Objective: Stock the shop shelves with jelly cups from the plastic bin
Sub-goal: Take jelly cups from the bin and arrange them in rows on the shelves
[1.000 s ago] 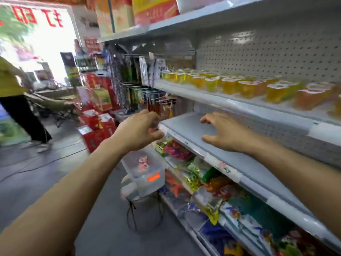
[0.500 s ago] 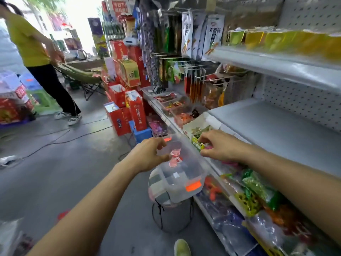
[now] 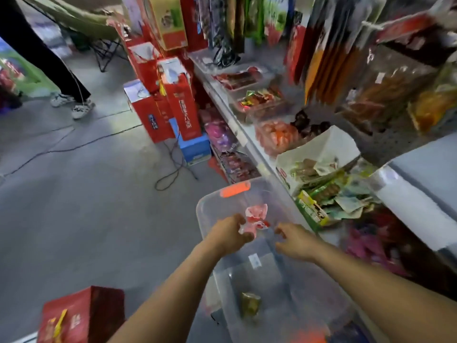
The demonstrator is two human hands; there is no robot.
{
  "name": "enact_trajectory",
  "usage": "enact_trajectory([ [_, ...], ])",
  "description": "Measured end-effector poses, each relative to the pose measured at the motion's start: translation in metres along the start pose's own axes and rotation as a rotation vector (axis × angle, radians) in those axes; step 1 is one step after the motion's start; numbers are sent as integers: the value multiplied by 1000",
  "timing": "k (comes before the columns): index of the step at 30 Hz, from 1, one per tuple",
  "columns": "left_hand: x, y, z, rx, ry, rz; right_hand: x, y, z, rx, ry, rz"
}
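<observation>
A clear plastic bin [image 3: 205, 206] with an orange latch [image 3: 235, 189] stands in front of me beside the shelving. A red-and-white jelly cup [image 3: 257, 216] lies inside it near the far end. My left hand [image 3: 230, 233] is down in the bin, and its curled fingers grip the near edge of that cup. My right hand [image 3: 291, 237] hovers in the bin just right of the cup, fingers loosely curled, holding nothing I can see. A greenish-yellow packet [image 3: 251, 305] shows low in the bin between my forearms. The bare grey shelf [image 3: 420, 174] is at the right.
A white open carton [image 3: 319, 154] of snack packets sits on the lower shelf right of the bin. Red gift boxes [image 3: 183, 105] stand on the floor ahead, another red box [image 3: 81, 315] at lower left. A cable [image 3: 173, 174] loops on the floor. A person's legs [image 3: 49, 58] stand at far left.
My view has swung down from the shelves to the bin. Both hands left the grey shelf and dropped into the bin, the left one closing on the red-and-white cup.
</observation>
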State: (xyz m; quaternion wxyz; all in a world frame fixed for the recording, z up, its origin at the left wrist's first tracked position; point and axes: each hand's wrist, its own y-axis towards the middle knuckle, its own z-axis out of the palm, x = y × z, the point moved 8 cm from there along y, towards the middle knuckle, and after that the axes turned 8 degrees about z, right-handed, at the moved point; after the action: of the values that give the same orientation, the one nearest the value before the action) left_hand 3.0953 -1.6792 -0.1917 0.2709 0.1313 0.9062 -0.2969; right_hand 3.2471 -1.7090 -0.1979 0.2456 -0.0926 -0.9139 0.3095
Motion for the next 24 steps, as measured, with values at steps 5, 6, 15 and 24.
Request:
enact_trajectory([
  [5,49,85,59,57,-12,-102,-40,101,53,-6,140,144],
  [6,58,100,68,51,-2,-128,-47,121,63,-19,180,162],
  [15,95,174,121,-66,-77,-189,-83,200,99,-248,256,381],
  [24,106,184,128,10,66,-228,-81,208,112,-316,117,442],
])
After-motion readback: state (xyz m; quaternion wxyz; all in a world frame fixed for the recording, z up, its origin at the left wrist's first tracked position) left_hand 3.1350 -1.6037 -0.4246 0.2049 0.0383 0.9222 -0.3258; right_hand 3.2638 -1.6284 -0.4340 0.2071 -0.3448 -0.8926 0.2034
